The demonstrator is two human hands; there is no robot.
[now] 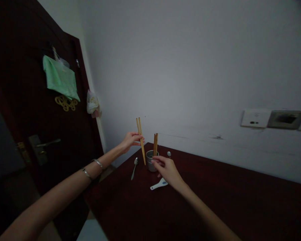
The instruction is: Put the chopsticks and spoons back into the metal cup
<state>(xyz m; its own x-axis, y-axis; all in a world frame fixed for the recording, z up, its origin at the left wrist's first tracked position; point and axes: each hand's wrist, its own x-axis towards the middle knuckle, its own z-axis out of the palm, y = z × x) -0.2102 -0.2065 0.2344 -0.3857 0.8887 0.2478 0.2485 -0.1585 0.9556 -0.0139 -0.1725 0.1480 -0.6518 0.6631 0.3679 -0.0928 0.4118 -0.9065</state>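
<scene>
My left hand is closed on a pair of light wooden chopsticks, held nearly upright just left of a grey metal cup. Several darker chopsticks stand in that cup. My right hand is at the cup's right side, thumb and fingertips pinched near its rim; whether they grip the cup is hard to make out. Below the right hand lies a white ceramic spoon with a blue mark, its far end hidden by the hand. A metal spoon rests left of the cup.
Another spoon lies behind my right hand, partly hidden. The dark red table meets a pale wall with sockets at right. At left stands a dark door with a green cloth hanging on it.
</scene>
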